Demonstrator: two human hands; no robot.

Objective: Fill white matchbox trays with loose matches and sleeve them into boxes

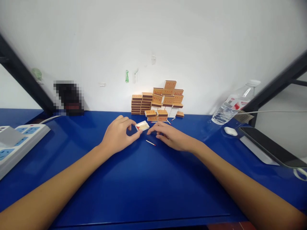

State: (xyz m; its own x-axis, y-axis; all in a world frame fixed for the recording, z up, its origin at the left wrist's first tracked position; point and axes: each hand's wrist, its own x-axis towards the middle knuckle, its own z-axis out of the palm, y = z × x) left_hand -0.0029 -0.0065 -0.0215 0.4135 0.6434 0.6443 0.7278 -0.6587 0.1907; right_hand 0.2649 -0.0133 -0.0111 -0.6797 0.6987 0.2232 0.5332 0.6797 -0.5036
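My left hand [118,135] pinches a small white matchbox tray [143,125] at its left end, between thumb and fingers. Red-tipped matches lie inside the tray. Just right of it, my right hand [171,135] hovers low over the table with fingers loosely bent and apart, and nothing shows between them. A single match [150,142] lies on the blue table in front of the tray, below the right fingertips. Behind the hands, orange matchboxes [168,100] are piled against the wall, beside a neat stack of matchboxes [141,104] with brown sides showing.
Several loose matches [169,121] lie at the foot of the pile. At right stand a leaning water bottle [233,102], a white earphone case [230,131] and a dark phone [273,147]. A power strip [26,143] sits at left on the blue table [141,191].
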